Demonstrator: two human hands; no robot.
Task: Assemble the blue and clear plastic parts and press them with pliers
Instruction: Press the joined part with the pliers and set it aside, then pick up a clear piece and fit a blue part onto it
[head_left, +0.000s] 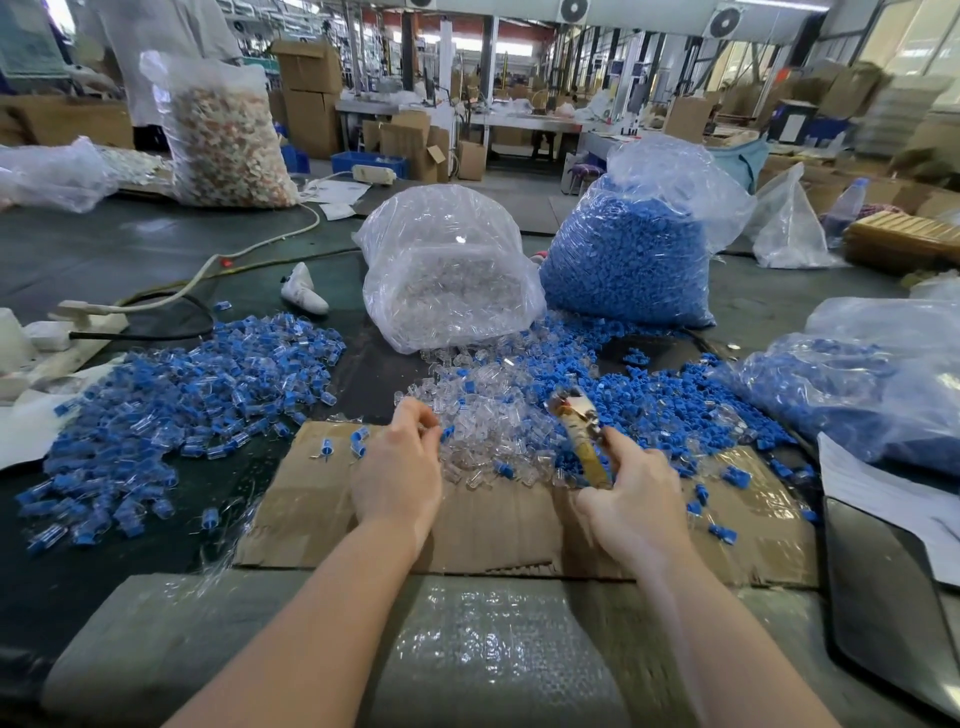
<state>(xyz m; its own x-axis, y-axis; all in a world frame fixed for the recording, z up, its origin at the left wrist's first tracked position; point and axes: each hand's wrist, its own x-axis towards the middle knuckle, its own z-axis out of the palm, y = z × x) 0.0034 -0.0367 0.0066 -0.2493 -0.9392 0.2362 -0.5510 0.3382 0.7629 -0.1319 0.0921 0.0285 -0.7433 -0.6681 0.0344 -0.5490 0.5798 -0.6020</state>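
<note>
My right hand (631, 506) grips the pliers (582, 431) by their yellowish handles, jaws pointing up and away over the parts. My left hand (400, 467) hovers at the left edge of the loose clear plastic parts (483, 415), fingers curled as if pinching a small piece; what it holds is hidden. Loose blue plastic parts (649, 400) lie spread behind and right of the pliers. A large heap of joined blue-and-clear pieces (171, 410) covers the table to the left. Both hands work above a flattened cardboard sheet (493, 525).
A bag of clear parts (447, 270) and a bag of blue parts (628, 260) stand behind the piles. Another bag of blue parts (857, 384) lies at right. A white cable (249, 249) runs at left. Bubble wrap (467, 649) covers the near edge.
</note>
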